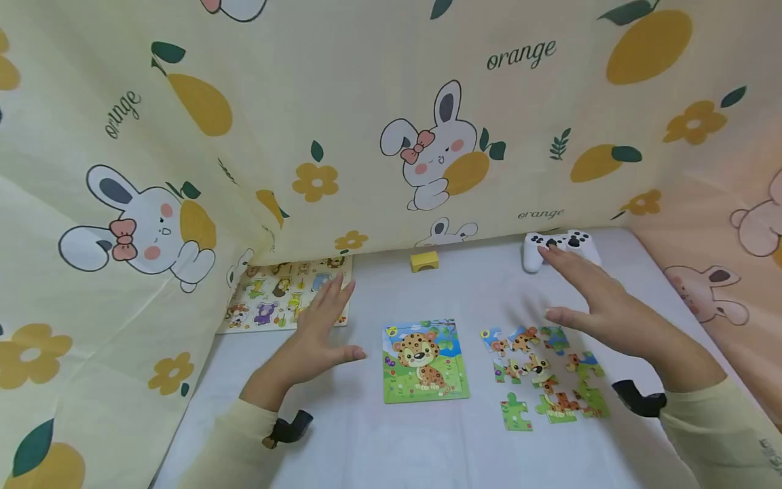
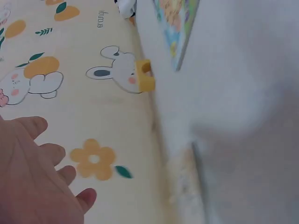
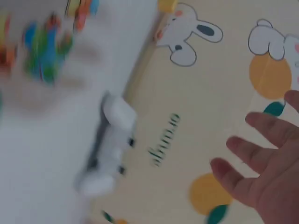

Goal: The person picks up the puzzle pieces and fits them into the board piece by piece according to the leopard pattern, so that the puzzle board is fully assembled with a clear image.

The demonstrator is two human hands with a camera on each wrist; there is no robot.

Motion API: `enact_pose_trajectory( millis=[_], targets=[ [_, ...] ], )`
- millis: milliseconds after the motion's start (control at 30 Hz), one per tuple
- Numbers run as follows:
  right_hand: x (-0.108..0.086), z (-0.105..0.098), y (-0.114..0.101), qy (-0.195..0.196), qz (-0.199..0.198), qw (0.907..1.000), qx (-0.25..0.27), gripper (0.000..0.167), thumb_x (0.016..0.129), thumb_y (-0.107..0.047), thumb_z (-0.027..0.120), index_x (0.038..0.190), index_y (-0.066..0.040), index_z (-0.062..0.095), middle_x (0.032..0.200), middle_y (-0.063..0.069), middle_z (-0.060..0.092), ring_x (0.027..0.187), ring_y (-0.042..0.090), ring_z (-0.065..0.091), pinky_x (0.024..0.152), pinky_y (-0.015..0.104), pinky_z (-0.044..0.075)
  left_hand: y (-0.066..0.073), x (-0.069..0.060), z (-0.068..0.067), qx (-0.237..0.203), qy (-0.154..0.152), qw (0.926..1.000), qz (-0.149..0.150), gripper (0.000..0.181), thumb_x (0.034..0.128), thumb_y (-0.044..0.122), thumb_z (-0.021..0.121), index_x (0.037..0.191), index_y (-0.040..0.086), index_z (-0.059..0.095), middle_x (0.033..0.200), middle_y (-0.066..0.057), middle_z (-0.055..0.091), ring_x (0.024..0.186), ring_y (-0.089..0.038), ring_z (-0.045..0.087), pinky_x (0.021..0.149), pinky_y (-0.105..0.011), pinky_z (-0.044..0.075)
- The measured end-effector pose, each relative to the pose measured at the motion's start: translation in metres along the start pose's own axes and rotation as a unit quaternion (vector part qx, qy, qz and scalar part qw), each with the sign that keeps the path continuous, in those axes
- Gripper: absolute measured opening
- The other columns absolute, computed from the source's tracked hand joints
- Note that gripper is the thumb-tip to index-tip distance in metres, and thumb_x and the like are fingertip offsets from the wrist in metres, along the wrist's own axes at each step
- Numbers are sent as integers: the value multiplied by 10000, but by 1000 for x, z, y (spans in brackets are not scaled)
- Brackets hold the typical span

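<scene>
While left hand (image 1: 313, 345) and right hand (image 1: 613, 319) hover, each grip wide and empty, loose puzzle pieces (image 1: 539, 370) lie toward right edge of table (image 1: 427, 445), beside leopard picture (image 1: 424, 363). Seemingly pre-pickup step; next move likely calls for pinching one piece.

Head view: hides part of white controller (image 1: 563, 239) behind right hand (image 1: 617, 316), part of animal board (image 1: 287, 295) behind left hand (image 1: 314, 333). Left wrist view: crops leopard puzzle (image 1: 425, 363) at top edge. Right wrist view: blurs white controller and loose pieces (image 1: 540, 370).

Left hand (image 2: 32, 179), yellow block (image 2: 145, 83) near rabbit-print cloth (image 2: 110, 114)
</scene>
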State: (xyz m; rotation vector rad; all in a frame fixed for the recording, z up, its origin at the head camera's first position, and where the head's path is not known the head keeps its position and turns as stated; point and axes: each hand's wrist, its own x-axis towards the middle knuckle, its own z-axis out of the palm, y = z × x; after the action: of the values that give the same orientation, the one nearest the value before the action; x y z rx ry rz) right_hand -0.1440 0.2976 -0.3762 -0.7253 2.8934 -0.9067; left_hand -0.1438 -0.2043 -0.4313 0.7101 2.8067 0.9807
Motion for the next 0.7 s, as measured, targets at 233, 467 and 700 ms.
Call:
enact_pose_trajectory(
  millis=[233, 467, 700],
  targets=[
    [-7, 52, 18, 801, -278, 9809, 1749, 777, 1064, -170, 692, 1739, -219, 310, 1655, 205, 451, 1447, 409, 465, 1104, 195, 383, -9, -8, 49, -1015, -148, 9947, 67, 1215, 891, 608, 844, 1771, 164, 135, 1823, -48, 33, 1647, -408, 38, 1204, -814, 37],
    [-5, 99, 43, 661, -14, 9561, 2853, 735, 1052, 20, 672, 1704, -114, 359, 1533, 269, 532, 1372, 278, 565, 1040, 217, 495, -16, -3, 91, -517, -842, 9949, -198, 1452, 687, 660, 968, 1776, 208, 119, 1826, -11, 36, 1660, -258, 5, 1280, -650, 43],
    [-4, 125, 59, 2, 875, 9648, 2478, 764, 1015, -276, 823, 1668, -139, 451, 1577, 117, 544, 1303, 330, 526, 1016, 327, 479, -23, 11, 101, 455, -1087, 9930, -79, 1575, 548, 837, 921, 1767, 179, 173, 1826, -6, 25, 1658, -220, -22, 1290, -576, 32]
  ],
)
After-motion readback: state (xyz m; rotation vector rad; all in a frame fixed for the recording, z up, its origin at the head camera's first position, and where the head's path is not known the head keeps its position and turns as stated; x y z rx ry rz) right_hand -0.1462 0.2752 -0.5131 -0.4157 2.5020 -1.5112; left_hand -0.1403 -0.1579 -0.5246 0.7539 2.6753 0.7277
